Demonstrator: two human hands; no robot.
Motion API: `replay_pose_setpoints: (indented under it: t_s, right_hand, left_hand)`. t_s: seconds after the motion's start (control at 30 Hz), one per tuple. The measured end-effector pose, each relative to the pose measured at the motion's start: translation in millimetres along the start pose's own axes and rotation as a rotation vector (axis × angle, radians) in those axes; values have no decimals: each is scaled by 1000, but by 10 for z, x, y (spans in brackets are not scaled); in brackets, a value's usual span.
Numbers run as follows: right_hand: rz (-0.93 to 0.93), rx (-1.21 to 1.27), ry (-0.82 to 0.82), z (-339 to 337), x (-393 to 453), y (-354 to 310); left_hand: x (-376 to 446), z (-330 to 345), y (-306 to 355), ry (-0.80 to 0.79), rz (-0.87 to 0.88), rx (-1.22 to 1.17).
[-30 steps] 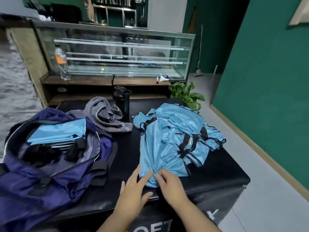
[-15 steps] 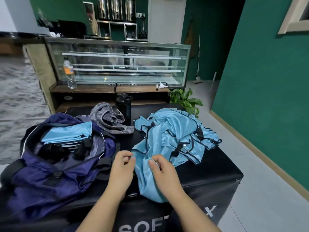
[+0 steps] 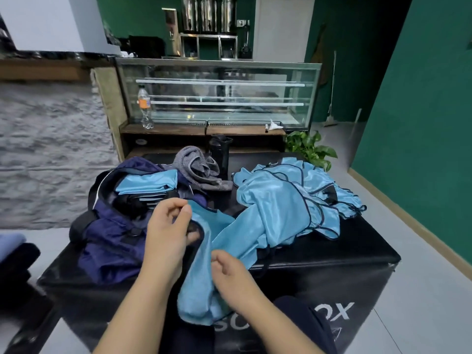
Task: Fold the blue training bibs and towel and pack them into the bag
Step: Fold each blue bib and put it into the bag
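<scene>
Out at the left of the black surface (image 3: 357, 241), the navy bag (image 3: 112, 238) lay with its mouth gaping, and inside it a neat stack of folded blue bibs (image 3: 148, 185) already sat packed. So part of the job looked done.

Just right of the bag's mouth, the left hand (image 3: 168, 226) was up off the surface with its fingers curled, pinching the top edge of one blue bib (image 3: 204, 251). That bib hung down over the near edge of the surface, right of the bag, bunched and nowhere near folded.

Further right of the bag, the right hand (image 3: 229, 274) sat lower, fingers curled into the same bib's lower cloth, gripping it. Both hands on one garment, then, and by the look of it this bib was only being pulled free and straightened, with its fold yet to come.

Behind the bag's far right corner, the grey striped towel (image 3: 199, 167) lay crumpled on the surface, untouched, with a dark bottle (image 3: 221, 152) standing just beside it.

Well right of the bag, the loose pile of bibs (image 3: 293, 200) sprawled tangled, black trim showing everywhere; how many remained could not be counted. Judged from that, the task stood perhaps partway: a stack in, one bib in hand, a heap and the towel left to fold and pack.
</scene>
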State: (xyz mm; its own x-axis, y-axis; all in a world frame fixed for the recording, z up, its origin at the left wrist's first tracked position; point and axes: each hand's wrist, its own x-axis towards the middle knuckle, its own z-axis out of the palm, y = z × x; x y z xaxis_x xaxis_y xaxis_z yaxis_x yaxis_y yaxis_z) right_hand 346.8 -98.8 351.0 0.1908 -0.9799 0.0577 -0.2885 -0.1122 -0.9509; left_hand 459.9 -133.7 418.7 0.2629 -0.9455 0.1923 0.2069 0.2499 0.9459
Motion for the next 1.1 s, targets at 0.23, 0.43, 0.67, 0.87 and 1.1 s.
replay_pose_setpoints:
  t_s: [0.23, 0.43, 0.67, 0.87, 1.1]
  right_hand:
    - [-51, 236, 39, -217, -202, -96]
    - [32, 312, 517, -726, -129, 179]
    - [302, -77, 581, -1404, 131, 315]
    - [129, -513, 228, -748, 299, 752]
    - [285, -791, 187, -541, 476, 998]
  left_hand:
    - [-279, 36, -149, -351, -25, -68]
    - [-277, -66, -584, -327, -62, 217]
    - [-467, -219, -1139, -349, -196, 392]
    - [-480, -173, -1233, -341, -199, 421]
    - [-491, -254, -1242, -308, -229, 438]
